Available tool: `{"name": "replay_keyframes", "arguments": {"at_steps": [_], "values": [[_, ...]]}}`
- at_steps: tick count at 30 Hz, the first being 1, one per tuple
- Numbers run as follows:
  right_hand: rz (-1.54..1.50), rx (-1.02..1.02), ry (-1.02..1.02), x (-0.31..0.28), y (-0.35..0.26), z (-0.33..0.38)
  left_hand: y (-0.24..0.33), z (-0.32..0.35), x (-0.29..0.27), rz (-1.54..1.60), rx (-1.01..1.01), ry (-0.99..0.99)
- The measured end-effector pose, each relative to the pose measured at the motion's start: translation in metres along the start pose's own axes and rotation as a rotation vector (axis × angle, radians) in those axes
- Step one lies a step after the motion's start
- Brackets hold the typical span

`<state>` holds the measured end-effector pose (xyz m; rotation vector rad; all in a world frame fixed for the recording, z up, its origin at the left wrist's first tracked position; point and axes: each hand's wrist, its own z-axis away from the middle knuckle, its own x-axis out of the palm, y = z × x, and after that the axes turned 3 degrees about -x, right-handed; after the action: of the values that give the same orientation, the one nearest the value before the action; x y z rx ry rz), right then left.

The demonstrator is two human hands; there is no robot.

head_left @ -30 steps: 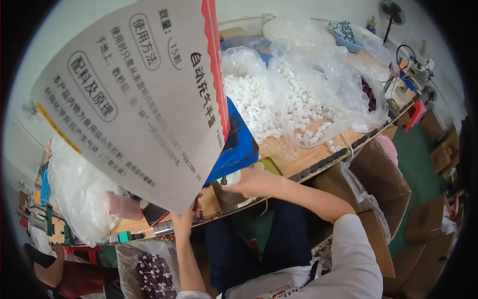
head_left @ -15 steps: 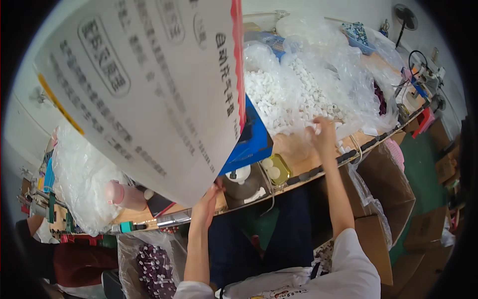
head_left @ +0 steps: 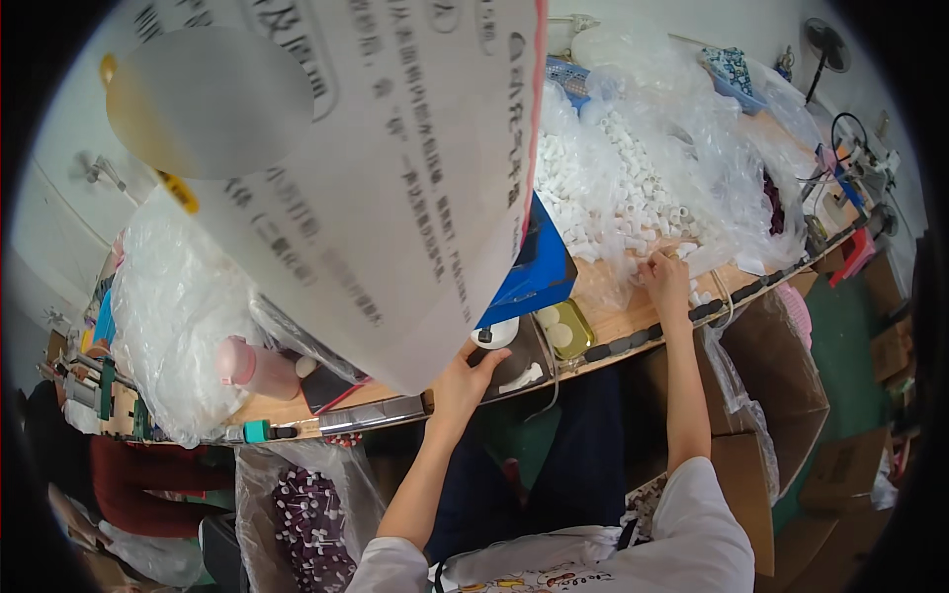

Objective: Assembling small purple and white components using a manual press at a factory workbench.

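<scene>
white pieces (head_left: 647,188) look plastic, the tabletop (head_left: 615,321) smooth wood.

Pile of small pieces (head_left: 565,210) on the bench (head_left: 615,314), tin (head_left: 587,338) before it, bottle (head_left: 265,371) to the left

Left forearm (head_left: 420,479): bare, slanted far and to the right. Left wrist (head_left: 448,425): roughly in line with it. Left hand (head_left: 469,383): thumb (head_left: 494,364) stood apart on the right; finger ends were partly hidden. Right forearm (head_left: 684,395): bare, reached nearly straight to the far side. Right hand (head_left: 667,282): lay farther out than the left, fingers (head_left: 656,265) bent and gathered, grip indistinct.
</scene>
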<state>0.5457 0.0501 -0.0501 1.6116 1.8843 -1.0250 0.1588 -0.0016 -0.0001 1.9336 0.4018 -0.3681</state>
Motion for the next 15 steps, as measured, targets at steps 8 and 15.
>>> {"name": "replay_keyframes", "arguments": {"at_steps": [8, 15], "values": [[-0.134, -0.023, -0.075, -0.008, 0.002, -0.011, 0.001, -0.008, -0.004, 0.009, -0.077, -0.078], [-0.07, 0.08, -0.207, 0.001, 0.021, -0.021, 0.002, -0.024, -0.012, -0.163, -0.101, -0.333]]}}
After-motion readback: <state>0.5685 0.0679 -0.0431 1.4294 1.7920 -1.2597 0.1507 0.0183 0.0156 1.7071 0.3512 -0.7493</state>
